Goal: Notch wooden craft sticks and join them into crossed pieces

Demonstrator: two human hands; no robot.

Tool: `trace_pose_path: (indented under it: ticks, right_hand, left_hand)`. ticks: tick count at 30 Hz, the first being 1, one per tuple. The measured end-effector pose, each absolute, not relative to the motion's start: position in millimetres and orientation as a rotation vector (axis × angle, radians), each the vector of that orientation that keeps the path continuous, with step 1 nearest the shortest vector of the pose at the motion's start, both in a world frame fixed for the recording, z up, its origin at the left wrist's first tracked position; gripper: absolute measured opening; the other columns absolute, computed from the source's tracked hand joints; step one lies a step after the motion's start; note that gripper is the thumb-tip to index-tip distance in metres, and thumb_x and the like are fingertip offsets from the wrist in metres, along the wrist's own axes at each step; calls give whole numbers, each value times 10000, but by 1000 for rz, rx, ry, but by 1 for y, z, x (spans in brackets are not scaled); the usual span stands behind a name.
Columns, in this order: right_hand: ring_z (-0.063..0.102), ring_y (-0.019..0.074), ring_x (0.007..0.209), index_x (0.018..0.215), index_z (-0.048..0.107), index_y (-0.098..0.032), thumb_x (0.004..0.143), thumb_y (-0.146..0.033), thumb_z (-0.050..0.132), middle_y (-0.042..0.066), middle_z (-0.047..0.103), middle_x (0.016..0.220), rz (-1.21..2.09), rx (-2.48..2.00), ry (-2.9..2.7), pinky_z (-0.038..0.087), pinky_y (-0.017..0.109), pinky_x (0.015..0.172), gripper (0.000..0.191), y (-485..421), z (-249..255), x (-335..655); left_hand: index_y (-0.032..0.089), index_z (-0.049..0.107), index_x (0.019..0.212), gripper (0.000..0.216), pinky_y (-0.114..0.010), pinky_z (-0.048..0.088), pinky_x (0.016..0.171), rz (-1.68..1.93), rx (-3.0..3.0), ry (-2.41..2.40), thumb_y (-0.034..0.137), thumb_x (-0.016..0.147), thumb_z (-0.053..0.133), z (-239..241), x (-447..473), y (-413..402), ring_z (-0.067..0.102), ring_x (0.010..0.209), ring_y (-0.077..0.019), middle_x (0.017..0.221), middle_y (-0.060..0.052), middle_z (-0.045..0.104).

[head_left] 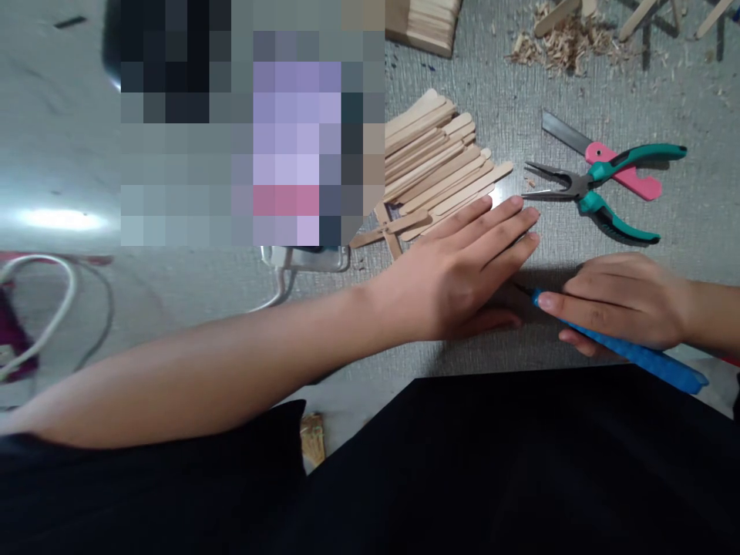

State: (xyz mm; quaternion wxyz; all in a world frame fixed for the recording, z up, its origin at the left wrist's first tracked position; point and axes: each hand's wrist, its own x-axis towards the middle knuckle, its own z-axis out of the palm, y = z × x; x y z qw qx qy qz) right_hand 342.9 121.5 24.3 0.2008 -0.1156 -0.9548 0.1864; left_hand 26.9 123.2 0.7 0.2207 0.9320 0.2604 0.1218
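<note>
My left hand [456, 270] reaches over the grey table with its fingers stretched out, beside a spread of wooden craft sticks [439, 166]. Whatever is under its palm is hidden. Close to its fingertips lies a pair of needle-nose pliers [588, 185] with teal handles, jaws apart, across a pink folding knife [624, 171] with its blade out. My right hand [627, 301] is closed around a slim blue-handled tool [641, 354]. The tool's thin dark tip points at the left hand; its exact kind is unclear. Crossed sticks [386, 230] sit left of the left hand.
A stack of craft sticks [428, 31] stands at the top, with wood shavings [570, 46] and more joined sticks [647, 15] to its right. A white cable [280, 285] runs under my left forearm to a white device [317, 258]. A blurred-out block covers the upper left.
</note>
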Motion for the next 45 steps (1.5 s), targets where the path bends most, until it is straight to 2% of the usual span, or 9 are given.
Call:
trace_pose_path:
  ticks: [5, 8, 12, 20, 24, 28, 36, 40, 45]
  right_hand:
    - [723, 160, 741, 1496, 604, -113, 1199, -183, 621, 0, 773, 937, 531, -313, -2682, 632, 322, 672, 306, 125, 27, 343]
    - [727, 161, 754, 1535, 572, -100, 1195, -179, 620, 8, 777, 962, 555, -315, -2690, 631, 320, 693, 352, 126, 25, 345]
    - [726, 183, 751, 1565, 553, -68, 1176, -203, 638, 40, 776, 998, 591, -300, -2676, 617, 330, 690, 420, 126, 20, 349]
    - [712, 174, 779, 1629, 535, -128, 1195, -220, 593, 19, 780, 1020, 666, -315, -2634, 625, 328, 709, 447, 130, 20, 349]
    - [714, 188, 782, 1566, 569, -85, 1183, -208, 606, 46, 787, 1017, 628, -288, -2642, 628, 345, 699, 404, 131, 22, 348]
    - [688, 174, 755, 1568, 568, -97, 1191, -205, 605, 18, 776, 979, 612, -286, -2654, 611, 331, 693, 394, 132, 21, 349]
    - [708, 170, 765, 1577, 554, -99, 1197, -190, 597, 23, 801, 1004, 631, -273, -2661, 612, 337, 703, 393, 133, 23, 350]
    - [680, 176, 723, 1522, 579, -41, 1199, -165, 578, 42, 797, 939, 615, -265, -2649, 581, 358, 676, 346, 133, 26, 346]
    - [688, 181, 751, 1497, 594, -17, 1188, -150, 587, 60, 800, 964, 614, -261, -2650, 596, 360, 679, 337, 132, 26, 346]
  left_hand:
    - [130, 461, 1827, 839, -686, 355, 1508, 259, 2548, 788, 471, 1134, 789, 3, 30, 118, 384, 1847, -419, 1918, -259, 462]
    - [102, 417, 1843, 892, -663, 335, 1521, 291, 2547, 776, 486, 1131, 793, 0, 30, 118, 372, 1852, -415, 1927, -268, 440]
    - [134, 389, 1863, 943, -652, 330, 1526, 355, 2528, 751, 499, 1108, 820, -5, 27, 118, 371, 1854, -405, 1936, -244, 437]
    - [159, 441, 1845, 898, -668, 341, 1520, 354, 2528, 783, 511, 1100, 798, -4, 29, 118, 393, 1845, -405, 1938, -211, 448]
    - [105, 460, 1816, 894, -658, 334, 1523, 369, 2549, 808, 504, 1085, 784, -4, 33, 114, 393, 1843, -414, 1936, -235, 441]
    - [51, 478, 1782, 879, -656, 330, 1524, 376, 2576, 830, 481, 1076, 779, -4, 35, 110, 399, 1838, -433, 1922, -267, 451]
    - [98, 442, 1816, 877, -708, 359, 1502, 343, 2550, 833, 433, 1074, 770, 2, 35, 110, 412, 1831, -440, 1919, -251, 465]
    - [90, 438, 1818, 878, -712, 360, 1500, 356, 2547, 822, 434, 1078, 763, 2, 35, 111, 412, 1830, -445, 1917, -258, 465]
    - [92, 446, 1817, 875, -713, 350, 1503, 357, 2531, 821, 429, 1074, 761, 1, 35, 110, 404, 1833, -450, 1922, -257, 456]
